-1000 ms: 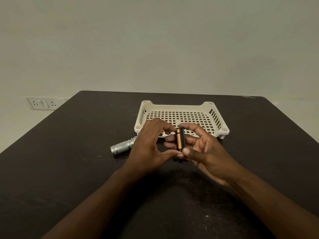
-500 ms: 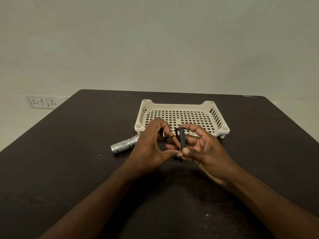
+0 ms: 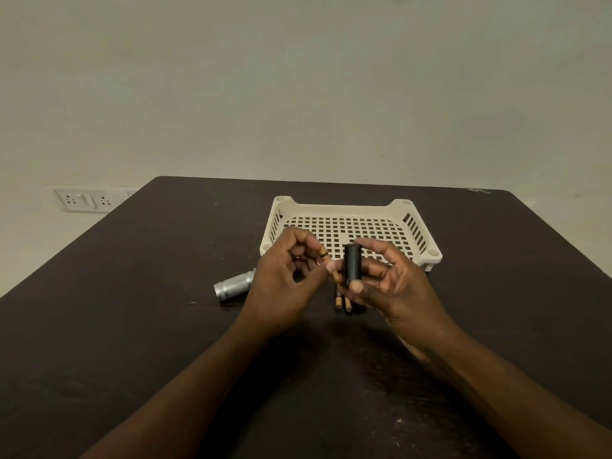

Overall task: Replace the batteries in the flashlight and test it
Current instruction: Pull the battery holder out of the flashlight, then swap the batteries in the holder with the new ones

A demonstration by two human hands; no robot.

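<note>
Two hands — left hand (image 3: 284, 276) pinching battery (image 3: 328, 265), right hand (image 3: 394, 286) gripping holder (image 3: 352, 268)

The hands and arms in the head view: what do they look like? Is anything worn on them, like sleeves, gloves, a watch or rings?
Both forearms are bare up to the bottom edge of the picture; no sleeve shows. The left hand and the right hand wear no gloves. No watch or band is seen on either wrist, and no ring shows on the visible fingers. The nails are short and unpainted.

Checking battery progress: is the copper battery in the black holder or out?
Out. The left hand pinches the battery beside the black holder, which the right hand holds upright.
</note>
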